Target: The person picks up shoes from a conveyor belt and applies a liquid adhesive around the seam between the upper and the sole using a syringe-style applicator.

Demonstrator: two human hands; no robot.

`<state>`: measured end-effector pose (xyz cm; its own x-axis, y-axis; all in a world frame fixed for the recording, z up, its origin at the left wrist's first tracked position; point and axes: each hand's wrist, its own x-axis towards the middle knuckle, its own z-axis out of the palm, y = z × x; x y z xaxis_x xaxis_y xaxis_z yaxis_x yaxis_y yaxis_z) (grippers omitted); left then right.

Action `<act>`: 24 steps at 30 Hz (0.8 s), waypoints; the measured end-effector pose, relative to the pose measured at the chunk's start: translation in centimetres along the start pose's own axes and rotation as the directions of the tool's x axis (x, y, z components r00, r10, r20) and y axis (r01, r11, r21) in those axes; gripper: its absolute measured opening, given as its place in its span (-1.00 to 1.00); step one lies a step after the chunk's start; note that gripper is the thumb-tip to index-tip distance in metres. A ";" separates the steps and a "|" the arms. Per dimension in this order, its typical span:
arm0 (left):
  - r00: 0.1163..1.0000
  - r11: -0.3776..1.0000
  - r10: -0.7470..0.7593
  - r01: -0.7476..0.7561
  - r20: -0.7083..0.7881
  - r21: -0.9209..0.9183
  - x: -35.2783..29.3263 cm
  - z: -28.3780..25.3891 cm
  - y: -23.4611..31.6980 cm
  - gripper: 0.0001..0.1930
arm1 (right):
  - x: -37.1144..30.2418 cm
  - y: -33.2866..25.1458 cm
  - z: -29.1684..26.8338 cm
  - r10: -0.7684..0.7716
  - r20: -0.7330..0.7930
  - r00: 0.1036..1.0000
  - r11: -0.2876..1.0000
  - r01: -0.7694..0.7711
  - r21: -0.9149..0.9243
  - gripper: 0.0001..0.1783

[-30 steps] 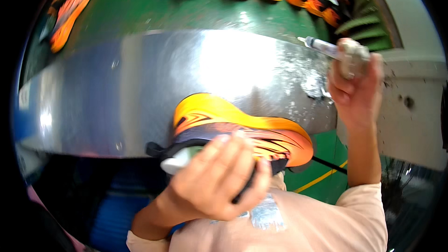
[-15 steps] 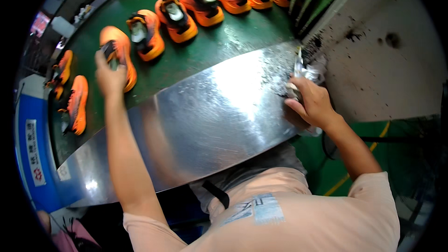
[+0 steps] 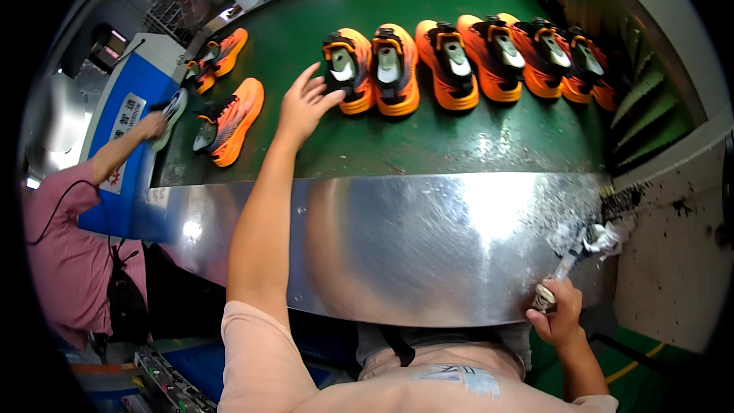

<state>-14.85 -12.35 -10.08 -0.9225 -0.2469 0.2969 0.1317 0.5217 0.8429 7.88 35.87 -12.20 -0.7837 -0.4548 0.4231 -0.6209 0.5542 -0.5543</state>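
Note:
My left hand is open, fingers spread, just beside the leftmost orange-and-black sneaker of a row on the green conveyor belt. Whether a fingertip still touches it, I cannot tell. Several more such sneakers, like the orange sneaker in mid-row, stand to its right, toes pointing away. Low on the right, over the metal table's edge, my right hand is closed round a slim pale tool with a wrapped handle. Its tip, near the crumpled white material, is hard to make out.
A metal tabletop lies between me and the belt, with crumpled white material at its stained right end. Green strip curtains hang at the right. At left, a co-worker's hand holds a pale shoe near another orange sneaker.
My left hand has let go of the sneaker, which stands at the row's left end. My right hand has drawn back toward me with the tool. The view has swung left, showing a co-worker.

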 end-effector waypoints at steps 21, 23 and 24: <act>0.759 0.874 -0.485 0.405 -0.435 -0.267 -4.6 -14.5 -5.9 -0.47 | -0.6 0.3 2.0 0.209 -0.224 0.952 0.974 -0.183 0.133 -0.41; 0.860 0.886 -0.457 0.417 -0.228 -0.204 -7.1 -15.2 -2.4 -0.53 | -0.2 0.1 2.0 0.226 -0.214 0.950 0.966 -0.191 0.175 -0.44; 0.864 0.867 -0.483 0.447 -0.145 -0.222 -8.9 -15.5 -0.5 -0.51 | 0.1 -0.2 1.9 0.237 -0.200 0.951 0.960 -0.198 0.200 -0.45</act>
<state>-1.05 -23.07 -6.22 -0.8078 -0.5833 -0.0854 -0.2175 0.1603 0.9628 7.95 34.38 -13.40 -0.8959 -0.1614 0.4140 -0.4376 0.4825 -0.7588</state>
